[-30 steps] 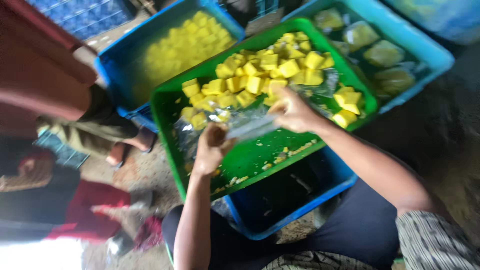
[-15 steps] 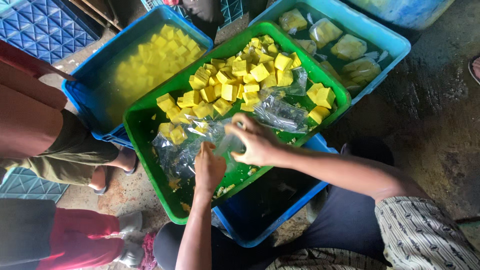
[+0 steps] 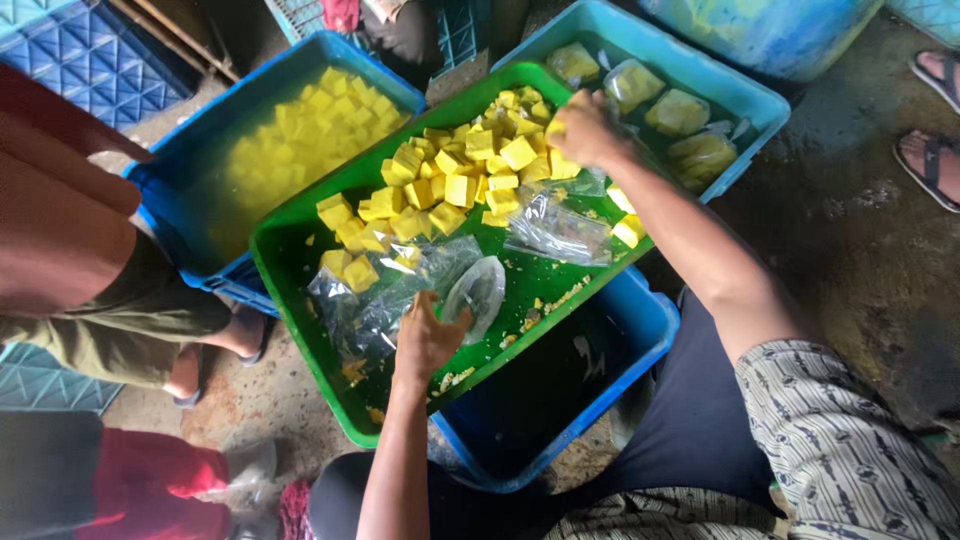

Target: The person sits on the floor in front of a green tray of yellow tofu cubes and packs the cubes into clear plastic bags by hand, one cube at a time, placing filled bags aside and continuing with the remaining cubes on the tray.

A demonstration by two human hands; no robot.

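Observation:
A green tray (image 3: 290, 255) rests across a blue tub (image 3: 600, 400) and holds a heap of yellow cubes (image 3: 450, 185) and loose clear plastic bags. My left hand (image 3: 425, 335) holds the mouth of a clear plastic bag (image 3: 470, 290) near the tray's front. My right hand (image 3: 585, 128) reaches to the tray's far right corner and closes on yellow cubes there. Another clear bag (image 3: 560, 232) lies flat on the tray between my arms.
A blue tub of water with yellow cubes (image 3: 290, 150) stands at the left. A blue tub with filled bags (image 3: 680, 110) stands at the back right. A seated person's legs (image 3: 110, 300) are at the left, and sandalled feet (image 3: 935, 110) at the right.
My right hand has left the bag and reached out to the cubes at the tray's far right. My left hand stays at the bag's mouth. The view has shifted.

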